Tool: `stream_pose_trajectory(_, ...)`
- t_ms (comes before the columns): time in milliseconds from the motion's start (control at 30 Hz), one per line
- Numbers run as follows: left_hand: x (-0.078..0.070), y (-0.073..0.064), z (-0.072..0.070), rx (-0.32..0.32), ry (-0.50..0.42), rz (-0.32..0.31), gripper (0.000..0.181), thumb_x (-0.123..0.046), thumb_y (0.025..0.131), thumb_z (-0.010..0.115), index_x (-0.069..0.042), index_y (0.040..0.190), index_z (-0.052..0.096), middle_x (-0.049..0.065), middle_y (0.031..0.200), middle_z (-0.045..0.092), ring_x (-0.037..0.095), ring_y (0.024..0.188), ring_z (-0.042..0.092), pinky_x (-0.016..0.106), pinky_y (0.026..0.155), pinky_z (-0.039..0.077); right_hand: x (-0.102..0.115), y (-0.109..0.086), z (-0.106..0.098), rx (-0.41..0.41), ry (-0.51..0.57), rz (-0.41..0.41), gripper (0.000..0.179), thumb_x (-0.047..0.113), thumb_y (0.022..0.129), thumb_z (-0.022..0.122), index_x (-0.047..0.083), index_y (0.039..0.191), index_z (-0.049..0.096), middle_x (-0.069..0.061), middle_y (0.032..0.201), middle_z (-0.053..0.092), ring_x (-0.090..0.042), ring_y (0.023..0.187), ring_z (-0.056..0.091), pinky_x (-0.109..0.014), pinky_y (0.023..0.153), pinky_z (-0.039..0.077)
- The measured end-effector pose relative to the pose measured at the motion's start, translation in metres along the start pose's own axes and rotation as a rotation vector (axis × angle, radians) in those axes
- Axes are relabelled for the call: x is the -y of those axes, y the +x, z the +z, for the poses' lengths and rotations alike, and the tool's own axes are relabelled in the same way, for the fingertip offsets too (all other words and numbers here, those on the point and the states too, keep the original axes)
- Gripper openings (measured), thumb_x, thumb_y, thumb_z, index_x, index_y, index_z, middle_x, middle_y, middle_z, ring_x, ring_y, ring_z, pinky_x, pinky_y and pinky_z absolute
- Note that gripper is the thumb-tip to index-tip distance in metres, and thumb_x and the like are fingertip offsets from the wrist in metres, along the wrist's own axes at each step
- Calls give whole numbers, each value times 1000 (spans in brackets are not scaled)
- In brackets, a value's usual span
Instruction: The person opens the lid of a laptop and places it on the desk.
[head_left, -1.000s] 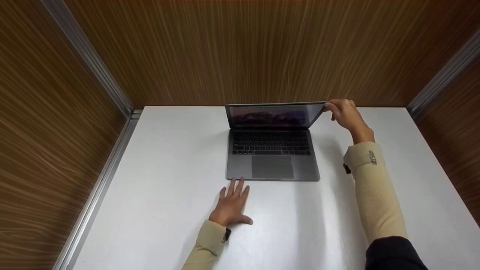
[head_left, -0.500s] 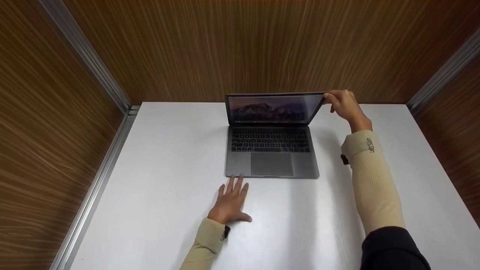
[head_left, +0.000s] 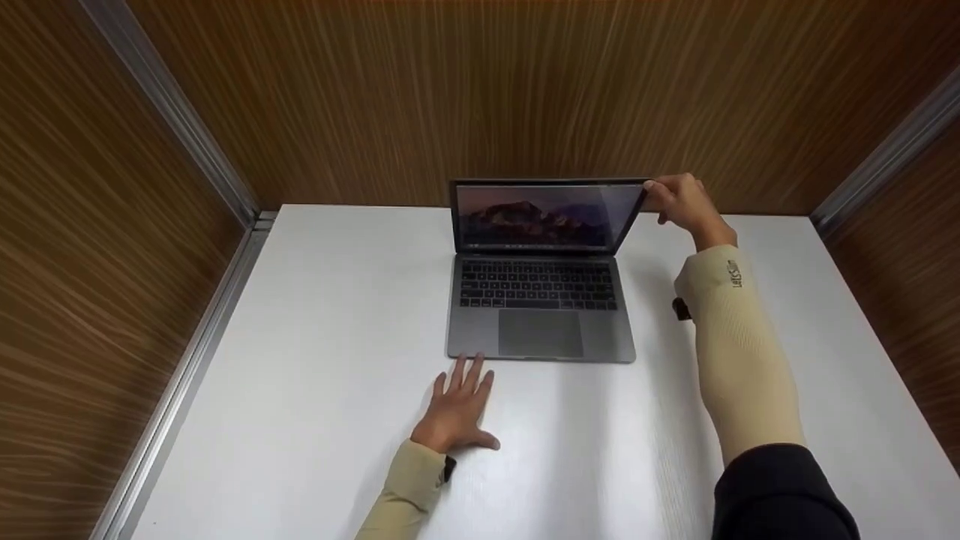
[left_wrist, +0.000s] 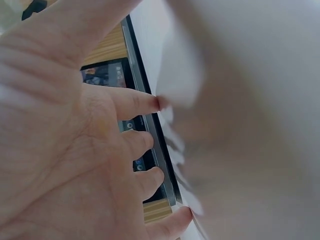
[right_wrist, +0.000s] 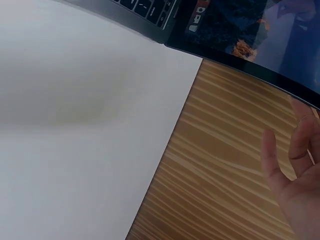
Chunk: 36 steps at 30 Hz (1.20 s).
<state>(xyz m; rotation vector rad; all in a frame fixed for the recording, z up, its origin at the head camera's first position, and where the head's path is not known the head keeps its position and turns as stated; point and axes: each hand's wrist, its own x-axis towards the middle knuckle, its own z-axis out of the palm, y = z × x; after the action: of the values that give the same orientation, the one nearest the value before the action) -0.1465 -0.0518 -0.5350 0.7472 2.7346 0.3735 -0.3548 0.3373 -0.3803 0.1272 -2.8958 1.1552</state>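
A grey laptop [head_left: 538, 331] lies on the white table, its screen [head_left: 551, 216] raised and lit with a mountain picture. My right hand [head_left: 684, 204] pinches the lid's upper right corner, thumb on the front side. In the right wrist view that hand [right_wrist: 300, 175] is at the lid's edge, partly cut off by the frame. My left hand [head_left: 455, 411] is spread flat in front of the laptop, fingertips at the front edge near its left corner. The left wrist view shows the palm [left_wrist: 75, 135] close up, with the fingers reaching to the laptop's edge.
Brown wood-grain panels rise behind the white table [head_left: 337, 315] and on both sides. A metal rail [head_left: 187, 382] runs along the table's left side. The back panel [head_left: 480, 97] stands close behind the laptop lid.
The lid has swung further back and up, and more of the screen shows. My right hand has moved up with its corner. My left hand stays at the front edge.
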Motion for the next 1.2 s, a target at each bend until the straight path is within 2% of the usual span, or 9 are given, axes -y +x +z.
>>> stream_pose_trajectory(100,-1,-3,2,-5,-2,0,109,-48,73,89,1,155,37,22,166,16,43,152,10,62,116,20,3,3,1,14,3,27,41,27,109,45,-7,109,67,-20,101,66,-12,64,59,-36,73,48)
stream_pose_trajectory(200,-2,-5,1,-6,0,-2,108,-48,73,88,1,155,37,22,166,17,43,152,11,62,116,21,4,5,3,1,2,22,40,26,109,46,-7,108,68,-17,94,66,-11,62,58,-26,62,45)
stream_pose_trajectory(333,-3,-5,0,3,-4,-4,109,-49,73,88,0,156,36,21,166,15,43,152,9,61,117,19,4,7,4,-29,13,34,42,25,109,45,-9,117,68,-26,107,67,-9,59,57,-21,58,46)
stream_pose_trajectory(433,-3,-5,1,10,0,-7,110,-50,74,87,0,156,35,21,167,14,42,152,8,61,117,18,4,8,7,-56,30,59,43,26,110,45,-10,121,67,-27,110,67,-8,59,57,-20,57,46)
stream_pose_trajectory(700,-5,-11,5,3,-4,-7,110,-49,72,89,0,156,36,21,166,17,43,152,12,62,116,21,-6,9,18,-124,42,68,45,28,109,46,-11,113,69,-13,82,66,-7,54,54,-22,56,43)
stream_pose_trajectory(767,-5,-12,5,9,-5,-10,110,-50,72,89,0,156,36,21,166,16,43,152,10,62,116,21,-8,9,22,-128,44,66,46,28,109,46,-11,114,69,-17,84,67,-8,54,53,-22,56,42)
stream_pose_trajectory(933,-5,-13,6,8,20,-18,112,-52,71,88,-1,156,36,21,166,16,43,152,10,62,116,21,-18,11,34,-114,7,19,46,25,110,45,-15,119,66,-31,104,70,-5,48,53,-20,59,41)
stream_pose_trajectory(1033,-6,-13,7,10,27,-15,113,-54,70,88,-1,156,36,21,166,16,43,152,10,62,116,21,-28,10,44,-100,-10,12,46,23,110,44,-17,117,66,-32,107,69,-3,46,52,-18,60,41)
stream_pose_trajectory(1200,-8,-18,7,46,-11,-26,115,-53,70,88,0,156,34,22,167,12,43,152,5,63,117,17,-40,7,60,-105,33,35,45,21,110,45,-18,116,65,-34,104,69,-2,46,52,-17,55,42)
